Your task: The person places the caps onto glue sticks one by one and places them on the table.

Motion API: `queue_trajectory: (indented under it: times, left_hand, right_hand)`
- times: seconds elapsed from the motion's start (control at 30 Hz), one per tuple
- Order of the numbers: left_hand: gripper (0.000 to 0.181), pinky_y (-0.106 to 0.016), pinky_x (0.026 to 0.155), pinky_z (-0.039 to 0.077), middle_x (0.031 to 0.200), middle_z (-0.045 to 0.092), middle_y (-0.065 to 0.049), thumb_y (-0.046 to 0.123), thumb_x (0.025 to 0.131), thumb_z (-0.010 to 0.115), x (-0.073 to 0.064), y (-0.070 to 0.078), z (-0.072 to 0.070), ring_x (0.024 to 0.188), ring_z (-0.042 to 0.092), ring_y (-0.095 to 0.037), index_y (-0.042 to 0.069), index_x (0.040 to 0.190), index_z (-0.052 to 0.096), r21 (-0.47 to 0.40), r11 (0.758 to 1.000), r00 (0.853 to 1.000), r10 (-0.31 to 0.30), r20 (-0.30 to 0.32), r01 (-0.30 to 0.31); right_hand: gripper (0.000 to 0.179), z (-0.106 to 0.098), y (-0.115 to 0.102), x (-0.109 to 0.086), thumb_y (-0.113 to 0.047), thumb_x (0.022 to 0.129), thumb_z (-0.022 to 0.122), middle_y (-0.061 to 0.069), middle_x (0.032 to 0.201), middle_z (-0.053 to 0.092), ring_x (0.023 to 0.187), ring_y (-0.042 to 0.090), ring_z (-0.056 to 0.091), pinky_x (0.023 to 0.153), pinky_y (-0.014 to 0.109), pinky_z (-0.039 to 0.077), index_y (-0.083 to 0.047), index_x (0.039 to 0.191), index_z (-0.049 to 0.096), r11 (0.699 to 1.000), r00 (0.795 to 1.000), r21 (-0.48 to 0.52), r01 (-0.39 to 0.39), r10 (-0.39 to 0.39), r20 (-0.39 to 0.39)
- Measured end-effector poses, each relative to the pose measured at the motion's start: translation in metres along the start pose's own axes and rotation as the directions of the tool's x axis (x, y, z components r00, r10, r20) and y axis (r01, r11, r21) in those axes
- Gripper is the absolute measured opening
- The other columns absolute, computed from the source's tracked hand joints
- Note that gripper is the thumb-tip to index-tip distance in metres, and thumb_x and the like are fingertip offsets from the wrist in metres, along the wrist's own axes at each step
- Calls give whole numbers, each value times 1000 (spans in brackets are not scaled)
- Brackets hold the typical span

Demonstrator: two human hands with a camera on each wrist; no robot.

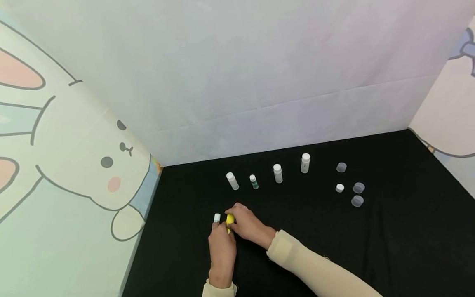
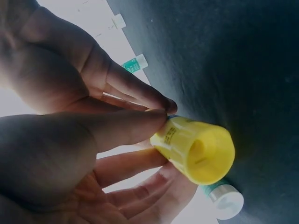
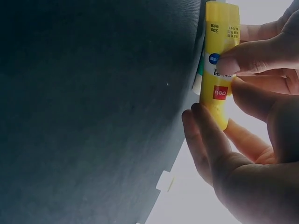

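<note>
A yellow glue stick (image 1: 230, 218) with a red and a blue mark on its label is held between both hands over the black table. My left hand (image 1: 222, 249) pinches it near its base, the thumb lying across the label in the right wrist view. At the other, ribbed end, my right hand (image 1: 249, 225) grips it with thumb and fingertips. The hollow base (image 2: 210, 156) faces the camera in the left wrist view. Just beyond the left fingers stands a green tube with a white cap (image 1: 217, 217), its lower part hidden by that hand.
Behind the hands stand a white tube (image 1: 233, 181), a small green white-capped tube (image 1: 254, 182) and two more white tubes, one (image 1: 278, 174) left of the other (image 1: 305, 163). A white cap (image 1: 339, 188) and clear cups (image 1: 358, 188) lie at the right on the black cloth (image 1: 304, 231).
</note>
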State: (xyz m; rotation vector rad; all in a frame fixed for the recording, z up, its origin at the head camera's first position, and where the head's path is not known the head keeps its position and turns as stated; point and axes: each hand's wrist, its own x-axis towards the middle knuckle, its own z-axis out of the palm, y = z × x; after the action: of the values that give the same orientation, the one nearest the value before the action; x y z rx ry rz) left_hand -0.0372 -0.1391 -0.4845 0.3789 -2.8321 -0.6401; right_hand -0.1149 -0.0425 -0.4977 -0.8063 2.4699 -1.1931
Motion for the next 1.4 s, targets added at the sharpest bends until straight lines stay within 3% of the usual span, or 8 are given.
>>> queue_trajectory:
  times: [0.1,0.43,0.83,1.4]
  left_hand:
    - [9,-50,68,61,93,63,-22,-11,86,78,-1,1,0,74,70,-43,-5,89,73,6,1000,1000,-1,-10,1]
    - [11,-50,72,60,88,64,-19,-13,85,77,0,3,0,79,71,-43,-4,89,73,55,998,1000,-18,-5,18]
    - [9,-49,68,60,89,63,-19,-13,87,76,-1,1,1,77,70,-43,-5,91,73,48,999,1000,-22,-7,22]
    - [15,-50,75,60,98,67,-22,-11,83,82,-2,3,3,83,69,-42,-8,96,75,97,995,1000,-26,-7,26]
  right_hand:
    - [35,0,0,1,-1,96,76,12,118,66,102,19,67,90,32,59,2,130,70,1000,1000,-13,-1,1,4]
    - [32,3,-1,4,-4,95,78,14,119,70,106,24,68,89,34,59,2,126,71,999,999,-13,-32,31,-6]
    - [33,4,-1,10,-4,96,77,12,116,70,105,21,69,91,35,59,2,128,72,998,998,-30,-59,60,37]
    - [34,6,0,5,-3,96,77,15,126,72,116,26,69,98,38,58,2,130,72,999,1000,-38,-19,19,1]
